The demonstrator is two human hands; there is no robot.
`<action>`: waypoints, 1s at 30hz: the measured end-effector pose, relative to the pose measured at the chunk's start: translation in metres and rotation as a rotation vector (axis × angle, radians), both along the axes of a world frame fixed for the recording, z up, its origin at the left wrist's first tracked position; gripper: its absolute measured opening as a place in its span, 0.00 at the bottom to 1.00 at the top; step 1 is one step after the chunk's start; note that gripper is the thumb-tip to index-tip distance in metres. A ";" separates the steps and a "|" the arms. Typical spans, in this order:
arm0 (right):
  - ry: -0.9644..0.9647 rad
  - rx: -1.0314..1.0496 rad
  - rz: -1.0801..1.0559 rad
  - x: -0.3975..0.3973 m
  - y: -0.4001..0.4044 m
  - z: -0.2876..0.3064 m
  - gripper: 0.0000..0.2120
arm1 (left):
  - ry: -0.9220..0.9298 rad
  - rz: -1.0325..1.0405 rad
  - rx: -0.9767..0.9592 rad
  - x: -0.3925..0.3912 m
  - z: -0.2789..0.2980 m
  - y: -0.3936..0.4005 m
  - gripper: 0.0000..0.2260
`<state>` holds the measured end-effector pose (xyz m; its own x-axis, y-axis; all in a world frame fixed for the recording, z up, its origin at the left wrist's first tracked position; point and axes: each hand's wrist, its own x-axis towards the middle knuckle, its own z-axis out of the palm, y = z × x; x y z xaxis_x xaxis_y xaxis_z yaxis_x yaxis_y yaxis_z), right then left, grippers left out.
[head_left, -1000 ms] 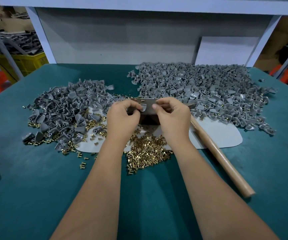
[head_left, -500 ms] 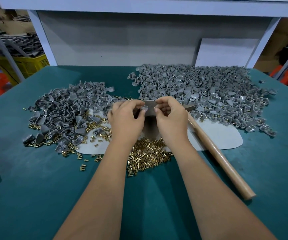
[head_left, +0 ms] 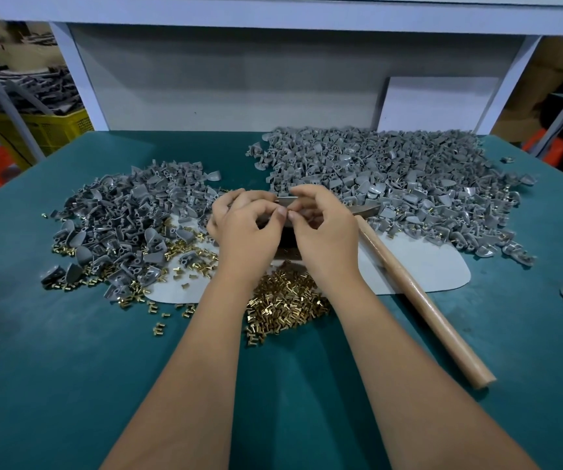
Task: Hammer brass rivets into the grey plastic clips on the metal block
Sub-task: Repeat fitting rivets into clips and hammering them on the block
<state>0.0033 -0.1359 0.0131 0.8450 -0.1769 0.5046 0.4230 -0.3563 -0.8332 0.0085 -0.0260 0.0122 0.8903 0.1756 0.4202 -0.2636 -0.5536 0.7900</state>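
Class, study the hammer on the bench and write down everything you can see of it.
The hammer with a pale wooden handle lies flat on the green table top, right of the right hand. The round, smooth handle runs diagonally, its butt end nearest the viewer. It crosses a pale grey mat. The dark metal head sits largely hidden behind that hand, against the grey clips. No hand holds it.

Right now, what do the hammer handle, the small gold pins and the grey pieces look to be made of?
Hammer handle: pale wood, smooth, apparently unvarnished, with a matte tan surface. Rivets: brass-like metal with shiny yellow glints. Grey clips: moulded plastic, by their uniform matte grey and identical shapes.
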 end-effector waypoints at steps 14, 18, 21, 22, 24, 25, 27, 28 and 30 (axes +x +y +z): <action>0.084 -0.043 -0.110 0.003 -0.006 0.001 0.06 | 0.094 0.161 0.060 0.005 -0.004 0.009 0.03; 0.083 -0.075 -0.142 0.005 -0.008 0.001 0.04 | 0.132 0.124 0.161 0.008 -0.008 0.009 0.05; 0.063 -0.146 -0.134 0.006 -0.008 0.002 0.04 | 0.101 0.102 0.154 0.008 -0.008 0.009 0.02; 0.054 -0.178 -0.128 0.006 -0.007 0.002 0.05 | 0.097 0.097 0.152 0.008 -0.008 0.009 0.01; 0.039 -0.247 -0.122 0.007 -0.006 0.002 0.06 | 0.098 0.066 0.131 0.007 -0.007 0.009 0.02; 0.037 -0.281 -0.124 0.007 -0.006 0.001 0.06 | 0.097 0.045 0.114 0.006 -0.007 0.009 0.03; 0.041 -0.346 -0.134 0.007 -0.006 0.000 0.05 | 0.085 0.015 0.097 0.004 -0.006 0.008 0.05; 0.041 -0.372 -0.139 0.008 -0.006 -0.001 0.05 | 0.079 0.008 0.094 0.004 -0.006 0.008 0.06; 0.040 -0.423 -0.146 0.009 -0.007 -0.001 0.04 | 0.074 0.007 0.091 0.003 -0.006 0.008 0.07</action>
<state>0.0122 -0.1431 0.0116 0.8468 -0.0811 0.5257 0.3133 -0.7226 -0.6162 0.0115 -0.0182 0.0065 0.9185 0.1458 0.3676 -0.2022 -0.6257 0.7534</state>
